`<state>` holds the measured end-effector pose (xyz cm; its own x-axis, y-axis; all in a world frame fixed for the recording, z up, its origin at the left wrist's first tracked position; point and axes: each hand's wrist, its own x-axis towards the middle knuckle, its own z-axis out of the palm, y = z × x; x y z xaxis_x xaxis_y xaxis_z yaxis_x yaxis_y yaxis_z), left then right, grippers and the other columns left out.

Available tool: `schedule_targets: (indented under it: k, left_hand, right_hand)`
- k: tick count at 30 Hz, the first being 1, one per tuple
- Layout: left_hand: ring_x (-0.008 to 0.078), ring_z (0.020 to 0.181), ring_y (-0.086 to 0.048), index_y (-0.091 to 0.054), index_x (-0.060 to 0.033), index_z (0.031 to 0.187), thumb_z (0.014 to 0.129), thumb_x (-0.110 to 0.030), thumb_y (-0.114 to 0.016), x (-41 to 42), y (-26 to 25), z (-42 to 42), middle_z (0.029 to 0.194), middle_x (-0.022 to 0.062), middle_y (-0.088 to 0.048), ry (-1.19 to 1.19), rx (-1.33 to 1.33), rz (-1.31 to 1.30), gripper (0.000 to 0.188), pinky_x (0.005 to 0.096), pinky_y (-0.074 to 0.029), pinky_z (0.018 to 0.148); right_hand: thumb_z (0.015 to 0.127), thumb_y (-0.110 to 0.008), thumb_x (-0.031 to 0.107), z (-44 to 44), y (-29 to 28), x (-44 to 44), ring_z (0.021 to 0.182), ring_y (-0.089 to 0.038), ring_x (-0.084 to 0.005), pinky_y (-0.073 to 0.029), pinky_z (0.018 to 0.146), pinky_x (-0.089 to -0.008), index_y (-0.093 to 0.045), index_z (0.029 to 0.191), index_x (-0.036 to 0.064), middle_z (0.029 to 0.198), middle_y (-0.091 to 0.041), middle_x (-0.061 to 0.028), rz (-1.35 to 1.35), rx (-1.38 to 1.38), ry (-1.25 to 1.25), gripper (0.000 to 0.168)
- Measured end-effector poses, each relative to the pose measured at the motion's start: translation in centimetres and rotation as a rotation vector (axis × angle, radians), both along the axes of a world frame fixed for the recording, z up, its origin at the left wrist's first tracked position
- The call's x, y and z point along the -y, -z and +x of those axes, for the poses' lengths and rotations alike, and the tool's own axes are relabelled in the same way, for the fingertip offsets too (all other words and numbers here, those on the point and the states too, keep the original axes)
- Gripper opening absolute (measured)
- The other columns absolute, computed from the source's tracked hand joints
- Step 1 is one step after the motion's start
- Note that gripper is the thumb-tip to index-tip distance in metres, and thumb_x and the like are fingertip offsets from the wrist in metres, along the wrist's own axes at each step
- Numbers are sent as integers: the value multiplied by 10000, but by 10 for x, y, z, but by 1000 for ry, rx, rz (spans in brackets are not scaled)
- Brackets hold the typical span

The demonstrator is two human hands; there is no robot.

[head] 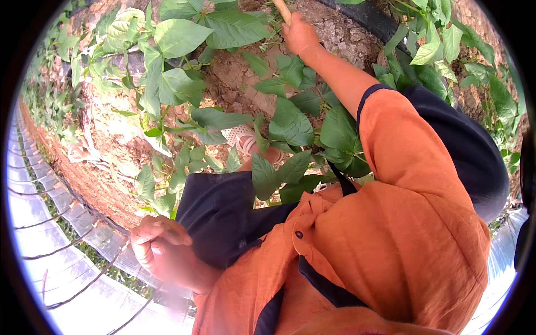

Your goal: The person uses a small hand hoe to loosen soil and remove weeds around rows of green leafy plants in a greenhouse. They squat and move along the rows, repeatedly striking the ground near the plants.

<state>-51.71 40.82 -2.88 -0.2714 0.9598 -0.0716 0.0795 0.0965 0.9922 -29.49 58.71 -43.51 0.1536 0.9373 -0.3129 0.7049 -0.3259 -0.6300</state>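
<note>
My right hand (300,35) is closed around a wooden handle (282,11) at the top of the view. The handle's far end runs out of the picture. Below that arm, broad-leaved green plants (293,121) grow from dry, cracked soil (236,79). My left hand (161,247) is raised at the lower left, beside my dark-clad knee (213,209). Its fingers are curled in, and no object shows in them. Leaves partly cover a perforated light-coloured shoe (239,136) on my foot.
Black tubing or edging (368,19) crosses the soil at the upper right. More leafy plants (435,42) stand beyond it. Pale strips of crumpled film (86,153) lie at the left. Clear plastic sheeting (63,226) with thin dark ribs curves along the left rim.
</note>
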Motion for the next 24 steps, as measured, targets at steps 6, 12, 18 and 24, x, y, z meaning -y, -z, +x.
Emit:
schedule_targets:
  k: [6, 12, 18, 24]
  left_hand:
    - [133, 529, -395, -520, 53, 1003, 947, -165, -543, 3, 0, 0, 697, 63, -399, 46, -37, -82, 226, 212, -332, 450]
    - [124, 533, -396, -524, 62, 1020, 947, -161, -540, 2, 0, -2, 697, 69, -424, 65, -14, -45, 236, 209, -350, 462]
    - [121, 557, -431, -535, 63, 1030, 956, -149, -509, -5, -3, 2, 675, 69, -466, 101, -57, -29, 227, 206, -363, 468]
    - [124, 564, -435, -538, 59, 1026, 959, -144, -494, 4, -6, -8, 692, 71, -470, 86, -26, -1, 219, 206, -373, 483]
  right_hand:
    - [907, -560, 306, 7, -25, 0, 780, -622, -467, -497, 704, -524, -414, 1088, 4, 835, -637, -278, -15, -33, -36, 381]
    - [874, -572, 310, 1, -40, -28, 830, -638, -425, -505, 730, -504, -509, 1034, 29, 893, -649, -251, -71, -27, 21, 330]
    - [917, -536, 282, -8, -25, 29, 827, -619, -460, -482, 755, -529, -406, 1080, 3, 863, -630, -281, -123, -54, 9, 348]
    - [910, -543, 287, 3, -36, 64, 813, -607, -486, -468, 744, -541, -385, 1068, 14, 847, -622, -299, -76, -56, 42, 353]
